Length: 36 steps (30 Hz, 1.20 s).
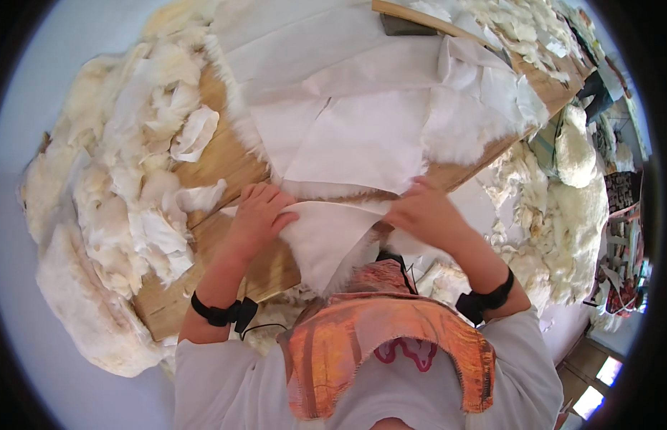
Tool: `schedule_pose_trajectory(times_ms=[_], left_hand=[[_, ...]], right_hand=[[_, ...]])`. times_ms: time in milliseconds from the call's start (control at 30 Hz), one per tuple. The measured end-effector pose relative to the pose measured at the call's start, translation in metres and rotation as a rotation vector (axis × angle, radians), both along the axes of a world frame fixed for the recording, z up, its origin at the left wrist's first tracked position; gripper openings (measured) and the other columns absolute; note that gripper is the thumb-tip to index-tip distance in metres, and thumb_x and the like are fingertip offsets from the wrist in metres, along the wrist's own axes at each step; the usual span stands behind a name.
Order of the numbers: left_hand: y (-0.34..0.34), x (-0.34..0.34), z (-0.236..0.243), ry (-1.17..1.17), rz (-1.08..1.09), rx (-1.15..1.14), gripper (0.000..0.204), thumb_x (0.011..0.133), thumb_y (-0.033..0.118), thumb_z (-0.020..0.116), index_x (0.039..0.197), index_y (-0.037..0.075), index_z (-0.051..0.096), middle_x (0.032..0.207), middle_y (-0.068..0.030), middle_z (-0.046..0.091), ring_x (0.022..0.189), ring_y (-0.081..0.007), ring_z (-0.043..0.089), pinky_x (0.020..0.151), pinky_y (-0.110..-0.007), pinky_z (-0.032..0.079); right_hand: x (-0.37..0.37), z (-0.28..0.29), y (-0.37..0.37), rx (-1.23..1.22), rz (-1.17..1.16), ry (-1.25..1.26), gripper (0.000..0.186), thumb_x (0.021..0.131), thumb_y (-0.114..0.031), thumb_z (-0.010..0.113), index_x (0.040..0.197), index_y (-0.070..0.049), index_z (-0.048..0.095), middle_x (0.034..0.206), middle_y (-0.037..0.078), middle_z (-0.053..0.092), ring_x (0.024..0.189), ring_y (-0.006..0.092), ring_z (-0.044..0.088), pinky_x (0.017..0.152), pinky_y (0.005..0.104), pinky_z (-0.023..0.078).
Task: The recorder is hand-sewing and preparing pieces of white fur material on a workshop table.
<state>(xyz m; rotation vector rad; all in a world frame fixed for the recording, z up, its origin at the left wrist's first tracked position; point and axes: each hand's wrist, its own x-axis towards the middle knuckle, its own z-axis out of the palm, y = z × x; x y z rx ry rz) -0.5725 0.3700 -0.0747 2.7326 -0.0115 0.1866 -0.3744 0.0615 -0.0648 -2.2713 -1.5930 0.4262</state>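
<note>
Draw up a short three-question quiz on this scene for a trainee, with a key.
1. True or false: the left hand and the right hand are both at the small white piece.

2. Multiple choice: what is worn on both forearms?
a) gloves
b) black straps
c) red bands

3. Fill in "nearer than" or "beyond": seen from the person, the large white sheet lies ___ the small white piece.

Key: 1. True. 2. b. 3. Beyond.
</note>
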Motion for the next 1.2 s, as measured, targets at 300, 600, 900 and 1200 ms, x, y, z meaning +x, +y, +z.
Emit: schedule_pose_trajectory(times_ms=[300, 600, 900, 1200], left_hand=[[-0.014, 0.009, 0.009, 0.040, 0.073, -0.134, 0.019, 0.089, 0.024, 0.074, 0.099, 0.008, 0.067, 0.095, -0.0083, 0.062, 0.096, -0.0313, 0.059, 0.089, -0.043, 0.041], [0.006, 0.014, 0.016, 0.055, 0.277, -0.246, 0.023, 0.092, 0.028, 0.073, 0.088, 0.006, 0.068, 0.081, -0.0140, 0.066, 0.077, -0.0386, 0.063, 0.072, -0.047, 0.048], [-0.068, 0.020, 0.010, -0.029, 0.530, 0.019, 0.032, 0.092, 0.028, 0.071, 0.115, 0.011, 0.057, 0.117, -0.0090, 0.059, 0.112, -0.0326, 0.054, 0.096, -0.048, 0.039], [-0.110, 0.047, -0.030, -0.068, 0.601, 0.063, 0.036, 0.088, 0.037, 0.074, 0.106, 0.012, 0.054, 0.103, -0.0056, 0.054, 0.105, -0.0284, 0.050, 0.095, -0.047, 0.036]], right_hand=[[-0.029, 0.010, 0.009, 0.152, -0.162, -0.069, 0.017, 0.087, -0.026, 0.072, 0.095, -0.011, 0.070, 0.088, 0.009, 0.065, 0.087, 0.0294, 0.064, 0.091, 0.0468, 0.045], [0.023, 0.009, -0.003, 0.009, -0.068, 0.434, 0.025, 0.087, -0.012, 0.059, 0.110, -0.004, 0.066, 0.099, 0.019, 0.069, 0.096, 0.0380, 0.066, 0.083, 0.0449, 0.053], [0.053, -0.012, 0.005, -0.137, -0.131, 0.973, 0.026, 0.098, -0.019, 0.061, 0.116, -0.001, 0.062, 0.093, 0.009, 0.069, 0.086, 0.0191, 0.065, 0.077, 0.0347, 0.051], [0.080, -0.038, -0.013, -0.368, 0.079, 1.097, 0.030, 0.104, -0.030, 0.061, 0.101, -0.001, 0.069, 0.079, -0.002, 0.061, 0.076, 0.0069, 0.051, 0.068, 0.0302, 0.046]])
